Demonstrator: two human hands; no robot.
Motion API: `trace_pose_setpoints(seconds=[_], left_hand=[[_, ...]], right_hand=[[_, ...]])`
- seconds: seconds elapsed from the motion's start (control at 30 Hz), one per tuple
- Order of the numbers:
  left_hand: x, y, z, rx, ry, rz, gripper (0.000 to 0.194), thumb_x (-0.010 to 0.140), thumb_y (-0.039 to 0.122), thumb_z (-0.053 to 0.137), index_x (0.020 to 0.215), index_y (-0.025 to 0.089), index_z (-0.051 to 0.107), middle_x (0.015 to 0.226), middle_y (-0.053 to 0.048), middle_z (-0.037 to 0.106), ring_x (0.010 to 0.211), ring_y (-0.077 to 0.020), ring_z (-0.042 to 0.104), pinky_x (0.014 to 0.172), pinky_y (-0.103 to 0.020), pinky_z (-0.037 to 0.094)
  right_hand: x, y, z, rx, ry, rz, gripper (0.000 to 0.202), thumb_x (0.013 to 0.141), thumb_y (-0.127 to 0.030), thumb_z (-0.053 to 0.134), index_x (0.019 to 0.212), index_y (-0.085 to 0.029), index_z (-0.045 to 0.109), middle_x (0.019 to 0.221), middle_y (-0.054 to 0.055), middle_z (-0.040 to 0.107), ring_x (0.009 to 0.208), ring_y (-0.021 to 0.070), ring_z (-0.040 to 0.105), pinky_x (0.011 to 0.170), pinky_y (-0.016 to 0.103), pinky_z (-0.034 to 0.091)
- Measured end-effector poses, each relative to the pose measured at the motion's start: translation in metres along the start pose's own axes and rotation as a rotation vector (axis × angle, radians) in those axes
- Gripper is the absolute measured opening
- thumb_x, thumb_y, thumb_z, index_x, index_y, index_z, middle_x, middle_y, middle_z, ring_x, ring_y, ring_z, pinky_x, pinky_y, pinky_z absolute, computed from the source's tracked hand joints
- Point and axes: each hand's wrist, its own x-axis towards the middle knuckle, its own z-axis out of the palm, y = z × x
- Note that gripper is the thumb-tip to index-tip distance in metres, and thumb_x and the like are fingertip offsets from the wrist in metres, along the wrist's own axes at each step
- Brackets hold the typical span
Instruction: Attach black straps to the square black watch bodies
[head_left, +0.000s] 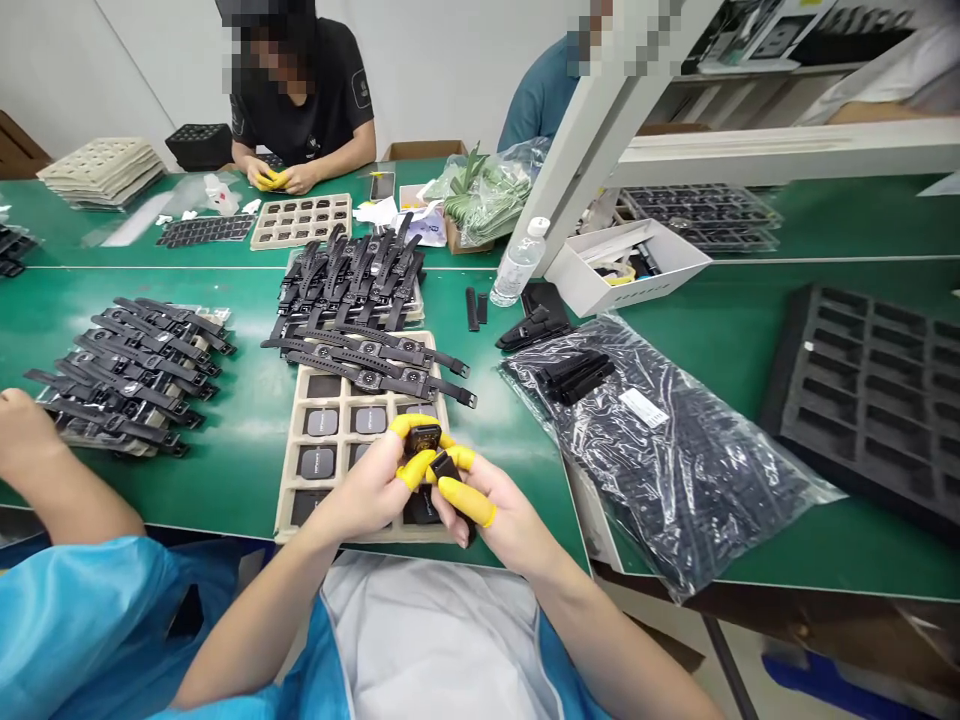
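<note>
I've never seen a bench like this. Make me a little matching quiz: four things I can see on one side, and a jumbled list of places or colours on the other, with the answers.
Things:
1. Finger covers on the near person's hands
2. Clear bottle
3. Black foam tray
4. Watch body being held

Places and colours:
A. At the right edge of the view
B. In the near person's left hand
C. Yellow
D. Beside the white post

Right pairs: 1-C, 2-D, 3-A, 4-B
</note>
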Motion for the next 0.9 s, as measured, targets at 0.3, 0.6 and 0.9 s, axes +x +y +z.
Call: trace_pose_setpoints(seconds=[0.3, 0.6, 0.9], left_hand=[[0.0, -0.007, -0.009, 0.481, -0.045, 0.403, 0.056, 0.094, 0.005, 0.043, 0.147, 0.023, 0.049, 0.135, -0.013, 0.065, 0.128, -0.0253, 0.061, 0.109, -0.044, 0.053], [-0.001, -0.009, -0.006, 0.514, -0.016, 0.454, 0.052, 0.101, 0.012, 0.039, 0.152, 0.021, 0.042, 0.129, -0.016, 0.058, 0.121, -0.0256, 0.059, 0.103, -0.043, 0.055], [0.0, 0.001, -0.007, 0.733, -0.064, 0.45, 0.045, 0.1, 0.02, 0.046, 0.145, 0.016, 0.049, 0.119, -0.017, 0.059, 0.111, -0.0285, 0.058, 0.095, -0.045, 0.057]], right_hand=[[0.0, 0.002, -0.005, 0.042, -0.006, 0.003, 0.037, 0.093, -0.054, 0.069, 0.094, -0.019, 0.058, 0.052, -0.007, 0.055, 0.038, 0.0081, 0.038, 0.039, 0.02, 0.031], [-0.001, -0.006, -0.002, 0.276, 0.026, 0.069, 0.031, 0.088, -0.046, 0.074, 0.089, -0.021, 0.055, 0.046, -0.01, 0.049, 0.034, 0.0061, 0.026, 0.035, 0.018, 0.027], [0.0, -0.008, -0.006, 0.19, 0.055, 0.131, 0.03, 0.089, -0.044, 0.073, 0.085, -0.02, 0.055, 0.046, -0.011, 0.046, 0.034, 0.0045, 0.023, 0.033, 0.017, 0.022]])
